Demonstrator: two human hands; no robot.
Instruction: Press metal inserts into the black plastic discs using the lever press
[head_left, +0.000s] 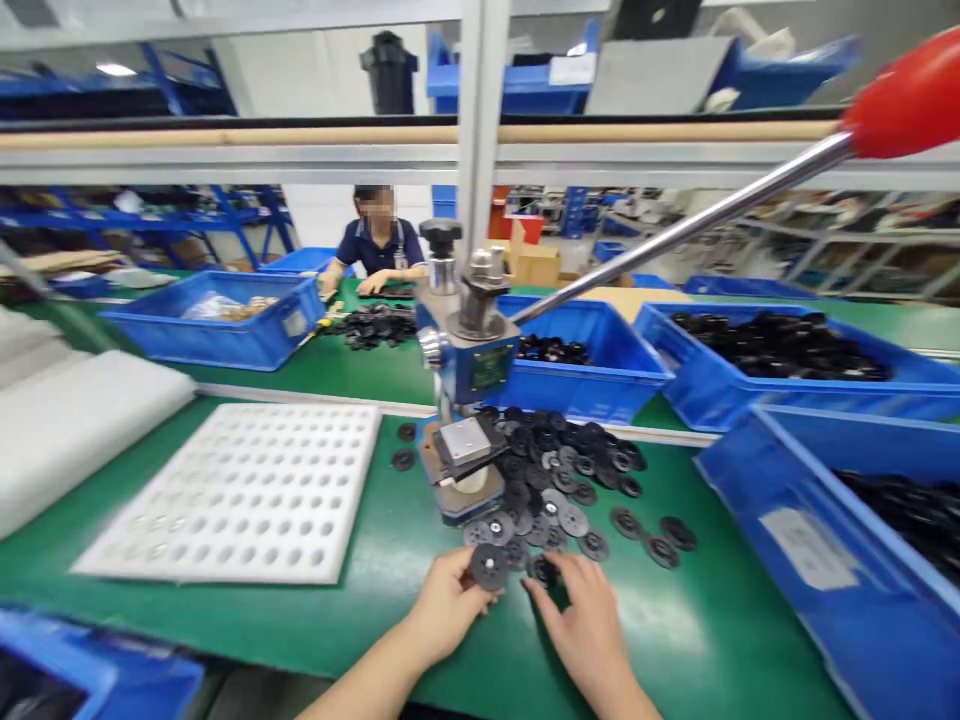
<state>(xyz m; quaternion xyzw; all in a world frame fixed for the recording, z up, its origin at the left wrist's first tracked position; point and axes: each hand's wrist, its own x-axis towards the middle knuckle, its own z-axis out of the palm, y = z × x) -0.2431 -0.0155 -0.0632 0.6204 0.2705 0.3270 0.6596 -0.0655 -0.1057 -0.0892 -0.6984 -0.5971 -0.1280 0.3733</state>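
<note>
Between the fingers and thumb of my left hand [448, 603] is a black disc [489, 568] with a small shiny centre, held just above the green table. My right hand [581, 612] is beside it, thumb and fingers curled around another dark disc [541, 571] at the near edge of a pile. That pile of black discs [559, 460] spreads over the table in front of both hands. Directly beyond my left hand stands a blue hand press [480, 368]. A flat metal block [465, 440] sits on its base, and its long lever [690, 225] with a red knob reaches to the upper right.
On the left lies a white foam tray [352, 500] with rows of round holes, some filled with clear pieces. Blue bins [757, 610] of dark parts stand at the right and behind the press. Across the table sits a person [381, 250] with hands near black parts.
</note>
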